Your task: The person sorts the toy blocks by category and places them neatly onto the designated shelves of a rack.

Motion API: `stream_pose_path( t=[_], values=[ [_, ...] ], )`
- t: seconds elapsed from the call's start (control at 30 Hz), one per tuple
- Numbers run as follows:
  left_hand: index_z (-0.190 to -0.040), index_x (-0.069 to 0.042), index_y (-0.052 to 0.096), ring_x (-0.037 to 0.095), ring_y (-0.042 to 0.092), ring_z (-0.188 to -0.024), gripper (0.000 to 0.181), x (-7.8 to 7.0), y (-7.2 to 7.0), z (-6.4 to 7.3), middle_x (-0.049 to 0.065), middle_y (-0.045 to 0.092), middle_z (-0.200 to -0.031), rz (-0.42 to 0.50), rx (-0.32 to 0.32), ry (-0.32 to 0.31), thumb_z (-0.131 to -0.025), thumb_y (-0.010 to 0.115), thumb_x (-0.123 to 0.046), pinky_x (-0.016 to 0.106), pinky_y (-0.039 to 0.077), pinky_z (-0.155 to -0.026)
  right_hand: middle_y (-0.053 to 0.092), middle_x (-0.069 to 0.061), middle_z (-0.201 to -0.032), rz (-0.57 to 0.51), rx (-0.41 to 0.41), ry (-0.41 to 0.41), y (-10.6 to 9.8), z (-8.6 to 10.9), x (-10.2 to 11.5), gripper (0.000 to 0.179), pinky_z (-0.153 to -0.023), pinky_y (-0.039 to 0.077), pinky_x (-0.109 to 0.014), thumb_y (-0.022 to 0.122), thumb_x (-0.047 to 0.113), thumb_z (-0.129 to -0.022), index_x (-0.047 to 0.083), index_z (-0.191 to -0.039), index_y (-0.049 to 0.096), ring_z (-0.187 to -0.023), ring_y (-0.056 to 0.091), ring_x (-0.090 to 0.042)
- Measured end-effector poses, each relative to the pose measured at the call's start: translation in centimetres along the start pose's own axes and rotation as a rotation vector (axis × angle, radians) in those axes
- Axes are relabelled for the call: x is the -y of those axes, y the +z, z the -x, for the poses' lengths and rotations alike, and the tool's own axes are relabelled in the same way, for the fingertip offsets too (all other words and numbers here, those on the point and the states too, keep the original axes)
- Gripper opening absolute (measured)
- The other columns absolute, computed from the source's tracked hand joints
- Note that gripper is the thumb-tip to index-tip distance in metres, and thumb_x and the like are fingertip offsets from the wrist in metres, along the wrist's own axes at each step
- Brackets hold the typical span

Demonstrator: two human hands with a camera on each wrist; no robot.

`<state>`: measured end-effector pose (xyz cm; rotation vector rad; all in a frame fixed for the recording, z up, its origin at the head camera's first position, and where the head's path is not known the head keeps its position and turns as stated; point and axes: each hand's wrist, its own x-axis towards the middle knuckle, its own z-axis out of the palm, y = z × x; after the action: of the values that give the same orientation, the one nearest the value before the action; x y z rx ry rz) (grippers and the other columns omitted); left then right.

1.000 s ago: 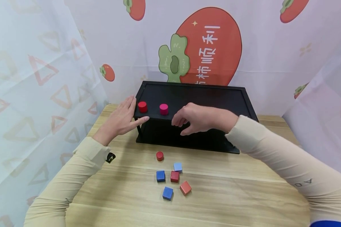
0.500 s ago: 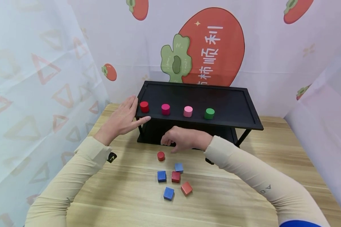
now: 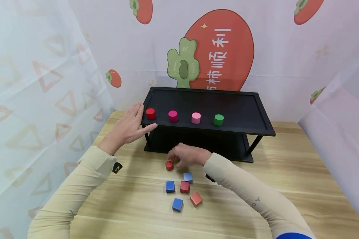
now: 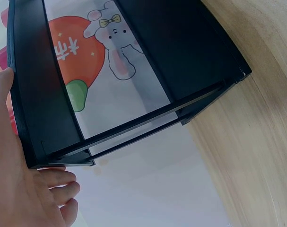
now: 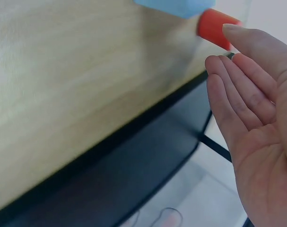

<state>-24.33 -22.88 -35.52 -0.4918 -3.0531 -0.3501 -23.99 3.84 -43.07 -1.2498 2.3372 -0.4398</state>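
Observation:
My left hand (image 3: 126, 126) rests at the left front corner of a black two-tier shelf (image 3: 227, 103), fingers along its left edge and thumb along the front. The left wrist view shows that thumb (image 4: 2, 85) at the shelf's edge. My right hand (image 3: 188, 155) is low over the table, right beside a small red cylinder (image 3: 169, 165). In the right wrist view, the thumb tip overlaps the red cylinder (image 5: 216, 27), while the fingers (image 5: 238, 94) are slightly bent with a gap to the thumb. Red, magenta (image 3: 173, 116), pink (image 3: 196, 118) and green (image 3: 218, 119) cylinders stand along the shelf top's front.
Nearer me on the wooden table (image 3: 125, 205) lie several cubes: light blue (image 3: 188, 177), blue (image 3: 170, 186), dark red (image 3: 184, 187), orange-red (image 3: 196, 199) and another blue cube (image 3: 177, 204). A blue curved edge (image 3: 293, 235) shows at bottom right. Printed cloth hangs behind and at the sides.
My right hand has moved from the shelf's front edge down and left to the red cylinder on the table, uncovering the pink and green cylinders. The left hand has stayed at the shelf corner.

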Motion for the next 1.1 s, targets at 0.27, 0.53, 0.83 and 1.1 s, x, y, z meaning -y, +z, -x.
stream_pose_path(
  t=[0.27,0.53,0.83,1.1],
  values=[
    [-0.167,0.006,0.008,0.042,0.007,-0.166,0.107,0.3,0.1,0.2,0.025,0.007,-0.177,-0.003,-0.012,0.002,-0.103,0.046,-0.070,0.055,0.011,-0.136,0.073,-0.001,-0.116,0.058,-0.006,-0.013,1.5,-1.5,-0.4,0.034,-0.094,0.059,-0.021,0.081,0.012,-0.093,0.013,-0.127,0.074,-0.097,0.065,-0.009],
    [-0.167,0.006,0.008,0.041,0.007,-0.166,0.107,0.0,0.1,0.2,0.025,0.006,-0.177,-0.006,-0.007,0.004,-0.103,0.046,-0.070,0.054,0.011,-0.136,0.071,0.003,-0.110,0.085,-0.009,-0.011,1.7,-1.7,-0.2,0.029,-0.090,0.057,-0.020,0.081,0.013,-0.094,0.015,-0.123,0.075,-0.094,0.061,-0.011],
    [-0.167,0.006,0.007,0.042,0.007,-0.166,0.107,0.1,0.2,0.1,0.024,0.006,-0.177,-0.007,-0.002,0.001,-0.102,0.046,-0.070,0.055,0.010,-0.136,0.071,0.004,-0.107,0.085,-0.003,-0.019,1.0,-0.5,-0.1,0.027,-0.090,0.058,-0.020,0.081,0.014,-0.094,0.016,-0.120,0.075,-0.093,0.061,-0.011],
    [-0.167,0.006,0.008,0.042,0.007,-0.166,0.107,0.1,0.0,0.0,0.025,0.006,-0.177,-0.023,-0.010,0.012,-0.102,0.047,-0.070,0.055,0.010,-0.136,0.073,0.002,-0.109,0.036,-0.029,-0.029,-0.2,1.7,-0.5,0.027,-0.093,0.060,-0.024,0.082,0.012,-0.093,0.014,-0.120,0.076,-0.096,0.065,-0.013]
  ],
)
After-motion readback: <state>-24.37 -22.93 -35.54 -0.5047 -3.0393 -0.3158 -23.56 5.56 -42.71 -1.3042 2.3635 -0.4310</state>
